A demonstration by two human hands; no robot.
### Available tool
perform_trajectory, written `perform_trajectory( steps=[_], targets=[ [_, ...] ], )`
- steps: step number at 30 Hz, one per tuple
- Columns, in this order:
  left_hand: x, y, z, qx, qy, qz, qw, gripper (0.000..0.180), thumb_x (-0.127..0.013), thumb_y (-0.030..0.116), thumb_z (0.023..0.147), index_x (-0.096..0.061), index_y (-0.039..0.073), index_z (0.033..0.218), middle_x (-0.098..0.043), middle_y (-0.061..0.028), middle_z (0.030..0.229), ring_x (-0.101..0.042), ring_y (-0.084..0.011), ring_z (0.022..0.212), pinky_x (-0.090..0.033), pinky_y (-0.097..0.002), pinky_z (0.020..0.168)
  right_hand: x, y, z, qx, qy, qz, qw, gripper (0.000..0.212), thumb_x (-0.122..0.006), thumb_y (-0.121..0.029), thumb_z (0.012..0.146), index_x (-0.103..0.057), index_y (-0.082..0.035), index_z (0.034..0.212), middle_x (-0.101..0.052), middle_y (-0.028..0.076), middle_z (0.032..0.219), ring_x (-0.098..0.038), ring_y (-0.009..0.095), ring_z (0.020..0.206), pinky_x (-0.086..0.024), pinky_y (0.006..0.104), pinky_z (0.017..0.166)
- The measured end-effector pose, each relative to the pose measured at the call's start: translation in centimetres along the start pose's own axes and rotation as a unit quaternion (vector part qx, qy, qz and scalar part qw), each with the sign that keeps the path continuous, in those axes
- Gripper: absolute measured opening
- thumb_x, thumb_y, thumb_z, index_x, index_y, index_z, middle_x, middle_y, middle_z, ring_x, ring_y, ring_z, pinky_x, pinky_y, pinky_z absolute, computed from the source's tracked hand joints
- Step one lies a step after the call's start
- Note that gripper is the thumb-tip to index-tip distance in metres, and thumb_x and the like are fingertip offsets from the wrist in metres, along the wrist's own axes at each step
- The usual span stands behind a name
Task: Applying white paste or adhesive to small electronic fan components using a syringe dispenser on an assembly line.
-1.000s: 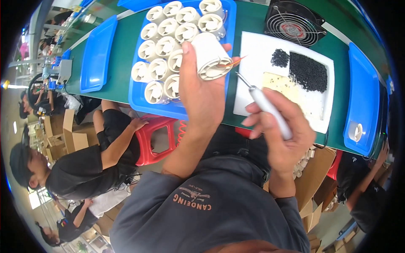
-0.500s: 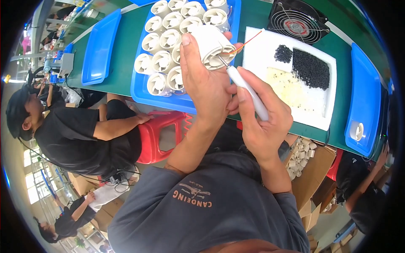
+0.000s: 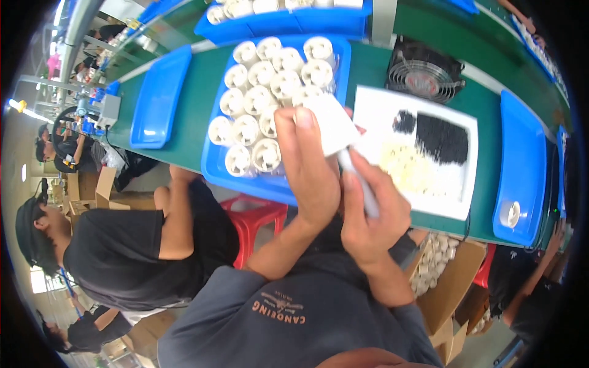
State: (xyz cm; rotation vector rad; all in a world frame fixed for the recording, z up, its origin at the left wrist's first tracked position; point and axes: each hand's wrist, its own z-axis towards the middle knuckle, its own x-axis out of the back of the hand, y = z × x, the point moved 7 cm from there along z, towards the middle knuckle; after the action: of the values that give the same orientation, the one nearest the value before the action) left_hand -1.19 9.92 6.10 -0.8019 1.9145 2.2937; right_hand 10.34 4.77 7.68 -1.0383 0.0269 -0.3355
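My left hand (image 3: 313, 168) grips a white plastic fan housing (image 3: 331, 122) above the blue tray's right side. The housing shows its smooth outer wall; its open end is turned out of sight. In my right hand (image 3: 381, 214) is a screwdriver (image 3: 361, 178) with a white handle. The upper end of the handle meets the housing's lower right edge, and the screwdriver's tip is hidden there. Under and left of my left hand, several similar white round fans (image 3: 245, 129) stand in rows in the blue tray (image 3: 211, 162).
A white foam tray (image 3: 442, 207) at right holds small black parts (image 3: 443, 138) and yellowish bits. Behind it stands a black fan (image 3: 423, 76) with a wire guard. Further blue trays (image 3: 156, 101) flank the green bench. A co-worker (image 3: 116, 257) sits at left; a parts box (image 3: 432, 264) stands below right.
The housing has turned, so its open end, the wires and the screwdriver's shaft no longer show. Both hands stay closed on their things. The view has shifted, bringing in another filled blue tray behind.
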Motion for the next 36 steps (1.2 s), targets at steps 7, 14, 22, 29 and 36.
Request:
perform_trajectory(
  steps=[7, 14, 22, 29, 36],
  targets=[
    [-0.9, 1.8, 4.2, -0.006, -0.06, 0.01, 0.998, 0.033, -0.04, 0.033, 0.109, -0.046, 0.002, 0.116, -0.063, -0.015, 0.102, -0.066, -0.0209, 0.085, -0.054, -0.0358, 0.079, 0.6, 2.7, 0.5, -0.175, -0.038, 0.177, 0.968, 0.024, -0.06, -0.004, 0.098, -0.065, 0.003, 0.12, -0.068, 0.009, 0.082, -0.06, 0.008, 0.065, -0.047, 0.0226, 0.058],
    [-3.8, 5.1, 26.2, -0.055, -0.179, -0.082, 0.979, 0.046, -0.064, 0.027, 0.095, -0.054, 0.001, 0.132, -0.062, -0.0165, 0.12, -0.062, -0.0273, 0.103, -0.054, -0.0368, 0.083, 2.5, 3.6, 0.3, -0.192, -0.04, 0.201, 0.96, 0.033, -0.057, -0.005, 0.1, -0.061, -0.001, 0.132, -0.061, 0.003, 0.088, -0.056, 0.005, 0.07, -0.045, 0.0195, 0.06],
    [-2.4, 7.1, 18.6, -0.192, -0.234, 0.365, 0.88, 0.028, -0.058, 0.026, 0.102, -0.065, 0.002, 0.112, -0.068, -0.0084, 0.102, -0.064, -0.0191, 0.098, -0.051, -0.0349, 0.087, 8.9, 4.5, -2.8, -0.176, 0.049, 0.101, 0.978, 0.034, -0.062, 0.002, 0.093, -0.064, 0.004, 0.127, -0.065, 0.008, 0.086, -0.06, 0.012, 0.072, -0.049, 0.0229, 0.064],
    [3.2, 4.1, 2.4, -0.244, -0.329, 0.587, 0.698, 0.024, -0.081, 0.016, 0.078, -0.064, 0.007, 0.092, -0.054, -0.0111, 0.103, -0.057, -0.0309, 0.099, -0.046, -0.0411, 0.089, 16.8, 7.6, -3.6, -0.098, 0.137, -0.03, 0.985, 0.034, -0.055, -0.017, 0.102, -0.06, 0.009, 0.124, -0.063, 0.011, 0.081, -0.055, 0.014, 0.067, -0.042, 0.0238, 0.058],
    [4.4, 4.5, 1.1, -0.242, -0.329, 0.527, 0.746, 0.028, -0.082, 0.012, 0.078, -0.061, 0.007, 0.096, -0.051, -0.0112, 0.125, -0.054, -0.0325, 0.113, -0.042, -0.0413, 0.098, 15.8, 8.3, -1.5, -0.075, 0.129, -0.001, 0.989, 0.038, -0.05, -0.022, 0.106, -0.058, 0.009, 0.125, -0.063, 0.012, 0.087, -0.055, 0.014, 0.075, -0.041, 0.0241, 0.062]
  ],
)
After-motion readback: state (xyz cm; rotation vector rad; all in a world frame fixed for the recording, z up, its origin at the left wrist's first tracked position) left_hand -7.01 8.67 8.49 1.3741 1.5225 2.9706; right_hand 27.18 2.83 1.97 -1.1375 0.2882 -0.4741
